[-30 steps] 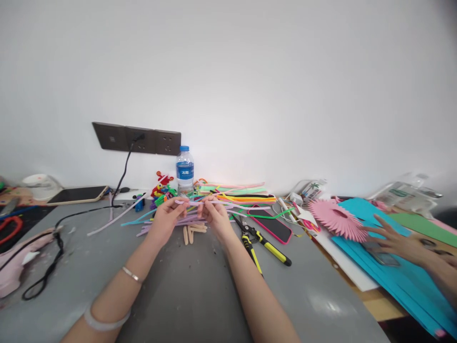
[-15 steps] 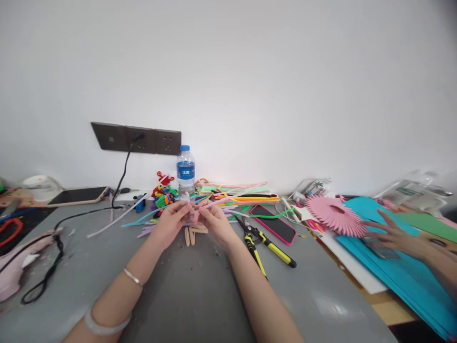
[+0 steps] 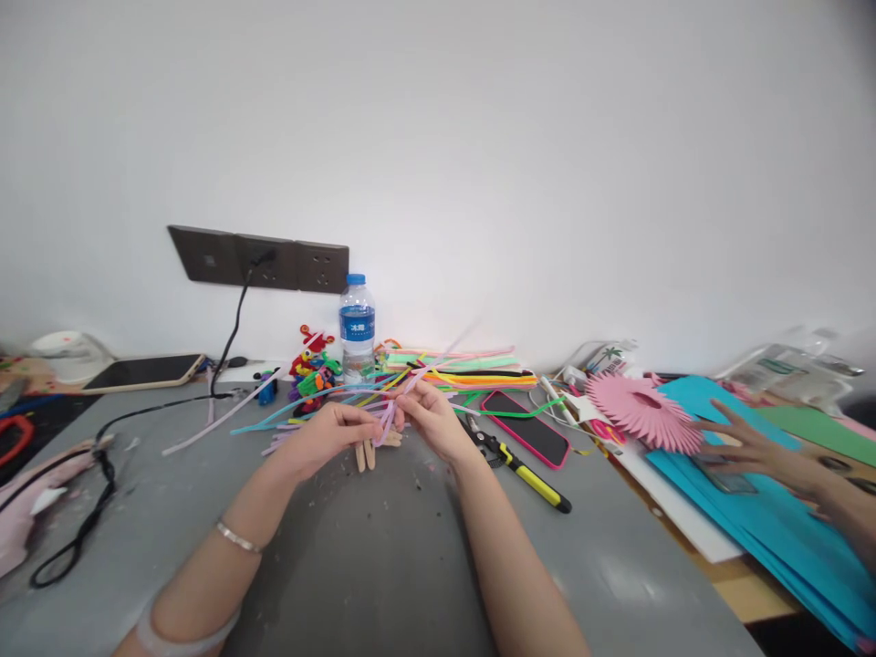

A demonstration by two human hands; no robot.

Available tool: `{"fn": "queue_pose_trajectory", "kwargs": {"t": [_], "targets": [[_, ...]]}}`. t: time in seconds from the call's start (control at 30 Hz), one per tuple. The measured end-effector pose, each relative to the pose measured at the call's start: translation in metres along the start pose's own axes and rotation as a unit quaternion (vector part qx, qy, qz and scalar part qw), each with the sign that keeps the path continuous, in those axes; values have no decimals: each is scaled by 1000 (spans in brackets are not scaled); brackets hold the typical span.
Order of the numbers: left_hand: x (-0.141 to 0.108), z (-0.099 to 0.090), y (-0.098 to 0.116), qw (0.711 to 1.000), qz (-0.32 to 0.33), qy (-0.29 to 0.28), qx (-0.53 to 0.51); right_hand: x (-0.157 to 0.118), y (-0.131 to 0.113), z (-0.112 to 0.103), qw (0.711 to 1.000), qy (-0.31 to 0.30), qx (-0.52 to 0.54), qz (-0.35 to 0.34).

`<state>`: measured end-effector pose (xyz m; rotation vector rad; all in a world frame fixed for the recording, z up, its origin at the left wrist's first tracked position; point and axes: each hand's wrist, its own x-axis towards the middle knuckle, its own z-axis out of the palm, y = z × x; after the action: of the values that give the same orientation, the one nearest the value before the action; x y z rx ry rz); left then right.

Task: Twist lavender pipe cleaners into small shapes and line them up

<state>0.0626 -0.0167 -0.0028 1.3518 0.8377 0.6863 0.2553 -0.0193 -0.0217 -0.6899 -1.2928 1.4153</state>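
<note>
My right hand (image 3: 432, 422) pinches a lilac pipe cleaner (image 3: 442, 361), whose long free end sticks up to the right, a little blurred. Bent lilac strands cross between the two hands. My left hand (image 3: 329, 436) is closed, its thumb and fingertips pinching the lower part of the lilac pipe cleaner. Just beneath the fingers lie several short beige pieces (image 3: 367, 456) that look wooden. Behind the hands, loose pipe cleaners (image 3: 472, 376) in many colours are heaped on the grey table (image 3: 342, 566). Yellow-and-black handled pliers (image 3: 530, 479) rest by my right forearm, which partly covers them.
A water bottle (image 3: 357, 328) stands near the wall beside colourful fuzzy figures (image 3: 311, 365). Phones lie right (image 3: 526, 429) and left (image 3: 147, 372). A black cable (image 3: 102, 493) and a pink tool (image 3: 41, 502) are at left. Another person's hand (image 3: 759, 456) is over blue sheets (image 3: 808, 557).
My hands have moved slightly apart, the right one rightward and the left one lower. The lilac pipe cleaner now points up more steeply. My right forearm covers more of the pliers.
</note>
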Motion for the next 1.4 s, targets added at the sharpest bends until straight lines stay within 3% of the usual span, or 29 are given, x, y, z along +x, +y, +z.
{"fn": "queue_pose_trajectory", "kwargs": {"t": [0.33,0.63,0.73,0.87,1.1,1.2,1.4], "targets": [[-4,1,12,996,-3,-17,91,-1,-4,-6,999,-38,3,35],[1,-8,3,990,61,107,68,1,-3,-5,996,52,-66,-35],[2,-11,2,991,62,102,56,3,-1,2,995,60,-58,-55],[2,-10,3,994,63,65,59,4,2,12,999,34,-1,-25],[1,-3,9,993,55,99,27,3,9,14,999,27,17,40],[2,-4,8,991,52,123,8,4,9,12,996,41,61,43],[3,-4,5,990,58,117,58,3,3,7,996,42,64,36]]}}
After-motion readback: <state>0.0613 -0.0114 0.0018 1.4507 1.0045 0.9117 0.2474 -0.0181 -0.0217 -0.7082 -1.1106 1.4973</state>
